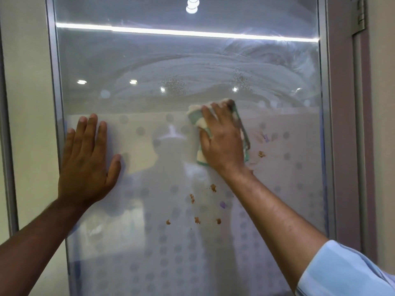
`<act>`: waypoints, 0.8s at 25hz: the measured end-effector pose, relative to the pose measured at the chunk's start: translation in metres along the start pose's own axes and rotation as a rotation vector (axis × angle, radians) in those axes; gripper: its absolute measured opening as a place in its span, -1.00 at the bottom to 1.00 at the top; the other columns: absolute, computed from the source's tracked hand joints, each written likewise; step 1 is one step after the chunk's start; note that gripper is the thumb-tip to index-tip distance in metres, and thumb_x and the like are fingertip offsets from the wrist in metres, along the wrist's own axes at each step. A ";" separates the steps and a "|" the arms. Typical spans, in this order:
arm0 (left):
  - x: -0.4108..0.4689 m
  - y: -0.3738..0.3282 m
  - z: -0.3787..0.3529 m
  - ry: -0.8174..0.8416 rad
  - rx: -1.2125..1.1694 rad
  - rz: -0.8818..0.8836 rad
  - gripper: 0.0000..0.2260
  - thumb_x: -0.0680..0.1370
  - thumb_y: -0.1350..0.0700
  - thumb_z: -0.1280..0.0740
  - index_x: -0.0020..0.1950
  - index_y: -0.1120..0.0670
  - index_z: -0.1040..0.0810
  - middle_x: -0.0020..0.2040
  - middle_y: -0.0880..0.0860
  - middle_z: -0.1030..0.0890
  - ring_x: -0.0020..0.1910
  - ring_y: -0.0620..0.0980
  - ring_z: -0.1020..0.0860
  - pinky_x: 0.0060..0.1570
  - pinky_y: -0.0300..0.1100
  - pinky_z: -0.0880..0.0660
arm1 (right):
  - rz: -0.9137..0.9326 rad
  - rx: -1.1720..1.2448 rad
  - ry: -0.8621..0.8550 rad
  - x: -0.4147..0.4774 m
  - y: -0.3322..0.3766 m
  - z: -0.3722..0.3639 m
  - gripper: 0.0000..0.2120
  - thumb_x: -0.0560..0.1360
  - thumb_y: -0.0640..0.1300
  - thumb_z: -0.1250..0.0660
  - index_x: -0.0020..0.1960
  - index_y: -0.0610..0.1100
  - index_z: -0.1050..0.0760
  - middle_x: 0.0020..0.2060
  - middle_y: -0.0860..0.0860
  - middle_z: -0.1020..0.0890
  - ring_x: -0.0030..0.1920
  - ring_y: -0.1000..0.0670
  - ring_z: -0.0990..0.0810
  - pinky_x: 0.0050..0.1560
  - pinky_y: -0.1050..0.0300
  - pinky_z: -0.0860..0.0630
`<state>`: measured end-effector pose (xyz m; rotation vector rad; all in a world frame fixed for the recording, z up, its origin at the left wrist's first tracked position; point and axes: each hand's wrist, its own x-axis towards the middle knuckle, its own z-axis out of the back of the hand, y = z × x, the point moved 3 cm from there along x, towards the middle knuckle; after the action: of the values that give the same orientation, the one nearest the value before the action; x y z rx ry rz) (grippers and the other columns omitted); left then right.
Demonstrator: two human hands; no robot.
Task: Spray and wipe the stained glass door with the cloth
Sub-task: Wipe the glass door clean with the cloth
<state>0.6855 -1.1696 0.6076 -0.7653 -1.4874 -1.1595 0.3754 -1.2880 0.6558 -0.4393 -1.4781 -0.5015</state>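
Observation:
The glass door fills the view, clear above and frosted with grey dots below. Curved wet wipe streaks and two speckled patches mark its upper half. Several brown stain spots and a small purple one cling to the frosted lower middle, with more brown spots to the right of the cloth. My right hand presses a crumpled green-and-cream cloth flat against the glass at mid-height. My left hand lies flat on the glass by the left frame, fingers spread, holding nothing. No spray bottle is in view.
An aluminium frame borders the glass on the left and another on the right. A cream wall stands to the left. At the top right a metal hinge sits on the door jamb. Ceiling lights reflect in the glass.

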 end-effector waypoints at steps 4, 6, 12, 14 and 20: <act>0.001 0.001 0.001 -0.015 -0.011 -0.017 -0.27 0.71 -0.17 -0.10 0.78 0.18 -0.04 0.80 0.21 -0.03 0.81 0.18 0.04 0.78 0.16 0.08 | 0.125 -0.071 0.074 -0.026 -0.024 0.008 -0.54 0.60 -0.21 -0.41 0.50 -0.17 -0.52 0.50 -0.19 -0.54 0.57 -0.28 -0.41 0.59 -0.21 -0.36; 0.000 0.000 0.001 -0.019 -0.014 -0.016 -0.27 0.72 -0.18 -0.09 0.78 0.17 -0.04 0.80 0.21 -0.04 0.81 0.17 0.03 0.78 0.15 0.08 | 0.024 -0.077 0.029 -0.026 -0.056 0.021 -0.51 0.55 -0.27 -0.42 0.48 -0.19 -0.54 0.47 -0.21 -0.56 0.54 -0.29 -0.44 0.56 -0.23 -0.41; 0.002 -0.003 0.002 -0.009 -0.008 -0.005 -0.27 0.72 -0.17 -0.08 0.78 0.19 -0.04 0.79 0.23 -0.05 0.81 0.18 0.04 0.78 0.14 0.10 | -0.376 0.054 -0.105 -0.005 -0.085 0.032 -0.54 0.60 -0.24 -0.36 0.50 -0.23 -0.48 0.47 -0.18 -0.53 0.59 -0.25 -0.34 0.58 -0.20 -0.33; 0.001 -0.003 0.002 -0.003 0.001 0.003 -0.27 0.71 -0.16 -0.10 0.78 0.21 -0.05 0.79 0.25 -0.06 0.80 0.21 0.02 0.78 0.15 0.10 | -0.337 0.079 -0.126 0.007 -0.062 0.024 -0.57 0.59 -0.25 -0.37 0.45 -0.26 -0.51 0.42 -0.20 -0.56 0.51 -0.26 -0.41 0.56 -0.14 -0.33; 0.002 -0.001 0.001 0.001 -0.014 -0.014 -0.27 0.71 -0.17 -0.09 0.78 0.19 -0.03 0.80 0.22 -0.03 0.81 0.19 0.03 0.78 0.15 0.10 | 0.025 0.024 0.032 0.007 0.009 -0.005 -0.54 0.56 -0.27 -0.42 0.46 -0.23 -0.52 0.46 -0.23 -0.54 0.54 -0.32 -0.41 0.59 -0.22 -0.34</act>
<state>0.6837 -1.1690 0.6092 -0.7642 -1.4878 -1.1817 0.3852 -1.2839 0.6625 -0.4285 -1.4445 -0.4693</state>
